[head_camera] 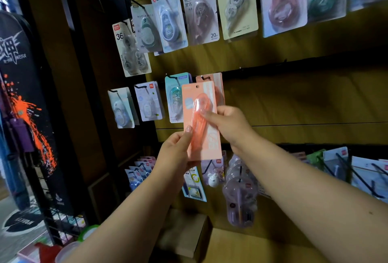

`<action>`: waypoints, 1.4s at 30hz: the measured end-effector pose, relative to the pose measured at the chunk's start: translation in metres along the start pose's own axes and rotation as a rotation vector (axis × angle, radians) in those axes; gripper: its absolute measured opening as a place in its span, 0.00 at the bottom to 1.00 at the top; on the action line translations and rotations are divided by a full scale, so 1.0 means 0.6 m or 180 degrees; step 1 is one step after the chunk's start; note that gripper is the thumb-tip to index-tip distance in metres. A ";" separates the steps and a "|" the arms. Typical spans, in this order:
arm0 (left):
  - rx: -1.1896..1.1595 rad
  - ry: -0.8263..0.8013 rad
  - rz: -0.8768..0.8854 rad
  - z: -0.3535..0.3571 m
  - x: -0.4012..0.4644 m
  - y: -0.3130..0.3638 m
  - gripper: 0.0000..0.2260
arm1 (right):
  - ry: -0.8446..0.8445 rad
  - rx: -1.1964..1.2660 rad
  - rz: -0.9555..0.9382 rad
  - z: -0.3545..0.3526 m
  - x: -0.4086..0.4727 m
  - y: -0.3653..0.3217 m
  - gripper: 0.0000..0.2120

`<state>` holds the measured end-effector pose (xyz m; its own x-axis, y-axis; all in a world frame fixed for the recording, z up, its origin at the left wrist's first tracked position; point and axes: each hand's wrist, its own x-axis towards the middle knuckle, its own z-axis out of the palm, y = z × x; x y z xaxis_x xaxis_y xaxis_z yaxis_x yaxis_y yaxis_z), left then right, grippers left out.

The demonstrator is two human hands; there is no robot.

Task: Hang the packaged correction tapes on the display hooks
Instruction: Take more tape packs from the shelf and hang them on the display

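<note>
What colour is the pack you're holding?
Peach-orange pack, best seen in the head view, held by both hands.

Far to the left of my left hand (174, 153) stands a tall black board (25, 94) with white lettering and an orange splatter, and a purple block (21, 134) sits against it. Lower on that side is a black wire grid (50, 206), with a green-rimmed tub (89, 231) and something red (45, 250) at its foot. Under my forearms sits a brown cardboard box (184, 235). Beyond my right hand (231, 124) runs the wood-coloured back panel (304, 99).
</note>
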<state>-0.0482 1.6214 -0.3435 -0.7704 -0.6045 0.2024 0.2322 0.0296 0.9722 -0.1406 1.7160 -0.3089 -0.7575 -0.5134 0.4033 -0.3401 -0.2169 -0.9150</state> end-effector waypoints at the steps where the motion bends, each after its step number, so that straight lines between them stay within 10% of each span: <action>1: 0.0007 -0.0011 -0.0008 -0.002 -0.001 -0.001 0.14 | 0.0024 -0.0032 -0.0021 -0.001 0.007 -0.009 0.07; 42: -0.0010 0.0255 -0.0333 -0.026 0.067 -0.111 0.06 | 0.0584 -0.0658 0.0668 -0.018 0.139 0.053 0.22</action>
<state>-0.0853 1.5825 -0.4019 -0.7407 -0.6658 0.0897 0.1549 -0.0393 0.9871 -0.2209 1.6754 -0.3044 -0.9042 -0.3669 0.2188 -0.2577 0.0600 -0.9644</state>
